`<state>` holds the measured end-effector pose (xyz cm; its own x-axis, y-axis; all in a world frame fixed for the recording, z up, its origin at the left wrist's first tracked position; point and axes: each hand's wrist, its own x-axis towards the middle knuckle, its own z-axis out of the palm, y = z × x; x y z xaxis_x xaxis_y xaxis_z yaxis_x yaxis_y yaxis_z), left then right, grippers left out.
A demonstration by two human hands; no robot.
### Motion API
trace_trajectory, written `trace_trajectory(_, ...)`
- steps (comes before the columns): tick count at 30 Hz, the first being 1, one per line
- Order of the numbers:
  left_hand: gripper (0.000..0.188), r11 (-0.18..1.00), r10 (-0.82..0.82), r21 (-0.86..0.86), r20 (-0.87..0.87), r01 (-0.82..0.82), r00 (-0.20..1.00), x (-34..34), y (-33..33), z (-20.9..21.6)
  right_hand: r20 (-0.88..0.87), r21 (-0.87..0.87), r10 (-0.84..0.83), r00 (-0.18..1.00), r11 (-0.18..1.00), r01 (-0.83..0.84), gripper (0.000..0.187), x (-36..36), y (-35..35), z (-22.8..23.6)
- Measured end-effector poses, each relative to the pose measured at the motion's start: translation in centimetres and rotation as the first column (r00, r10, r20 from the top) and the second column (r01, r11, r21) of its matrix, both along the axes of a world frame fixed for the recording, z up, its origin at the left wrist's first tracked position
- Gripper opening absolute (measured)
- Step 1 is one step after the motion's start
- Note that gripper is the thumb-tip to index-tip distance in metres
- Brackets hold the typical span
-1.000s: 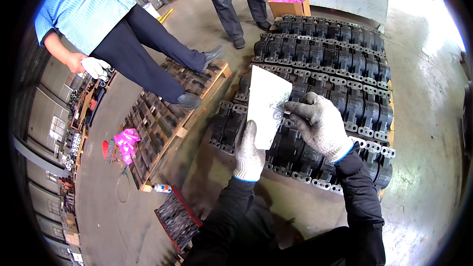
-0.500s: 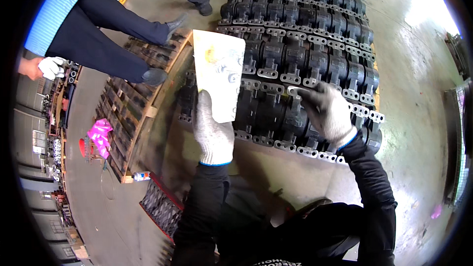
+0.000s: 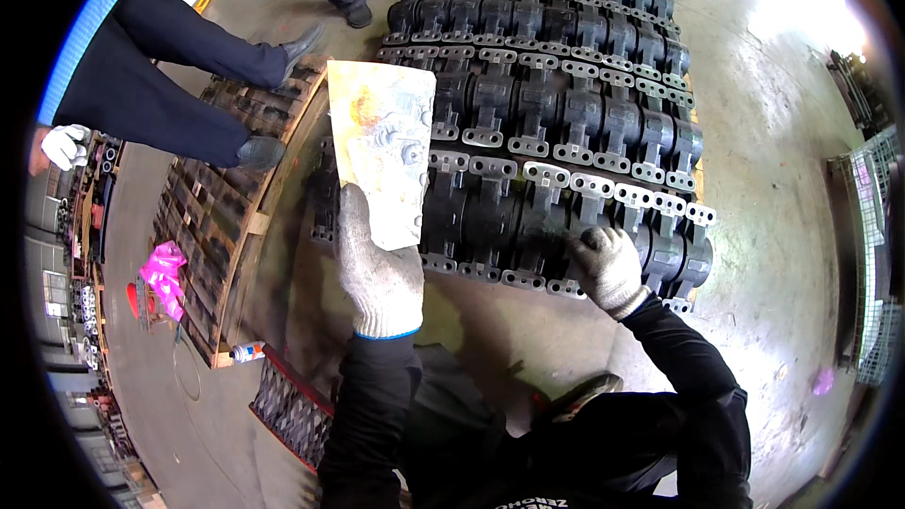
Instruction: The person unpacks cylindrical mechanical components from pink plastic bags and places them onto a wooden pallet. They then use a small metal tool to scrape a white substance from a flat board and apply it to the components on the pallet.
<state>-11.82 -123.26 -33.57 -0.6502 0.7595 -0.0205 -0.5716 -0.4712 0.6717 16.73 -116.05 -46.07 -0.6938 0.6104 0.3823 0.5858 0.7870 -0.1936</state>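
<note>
My left hand [image 3: 379, 269], in a grey-white knitted glove, grips the lower edge of a stained white sheet [image 3: 382, 146] with yellow and dark smudges. The thumb lies over its face. My right hand [image 3: 608, 269], gloved too with dirty fingertips, is curled closed above the nearest row of black metal rollers [image 3: 490, 217]. Whatever its fingers may hold is hidden. Bare metal mounting lugs with paired holes [image 3: 592, 186] stand along that row, just beyond the right hand.
More rows of black rollers [image 3: 528, 19] extend away on a pallet. At left, a person in dark trousers [image 3: 156, 85] stands by a wooden pallet [image 3: 222, 188]. A pink bag [image 3: 164, 275], a spray can [image 3: 248, 352] and a red-edged mat [image 3: 287, 415] lie nearby. A wire cage [image 3: 872, 254] is at right.
My right hand has drawn back toward me, off the lugs, and its fingers have curled in. My left hand still holds the sheet. The whole view has shifted slightly.
</note>
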Motion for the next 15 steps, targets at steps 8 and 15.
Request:
trace_trajectory(8, 0.049, 1.000, -0.018, 0.026, 0.023, 0.017, 1.000, -0.2, -0.3, -0.3, 0.071, -0.032, -0.025, 0.997, 0.999, 0.027, 0.037, -0.1, 0.2, -0.6)
trace_trajectory(15, 0.054, 1.000, -0.018, -0.007, -0.034, 0.018, 0.999, 0.3, -0.1, -0.1, 0.041, -0.062, 0.143, 0.989, 0.988, -0.141, 0.048, -1.3, -0.3, 1.0)
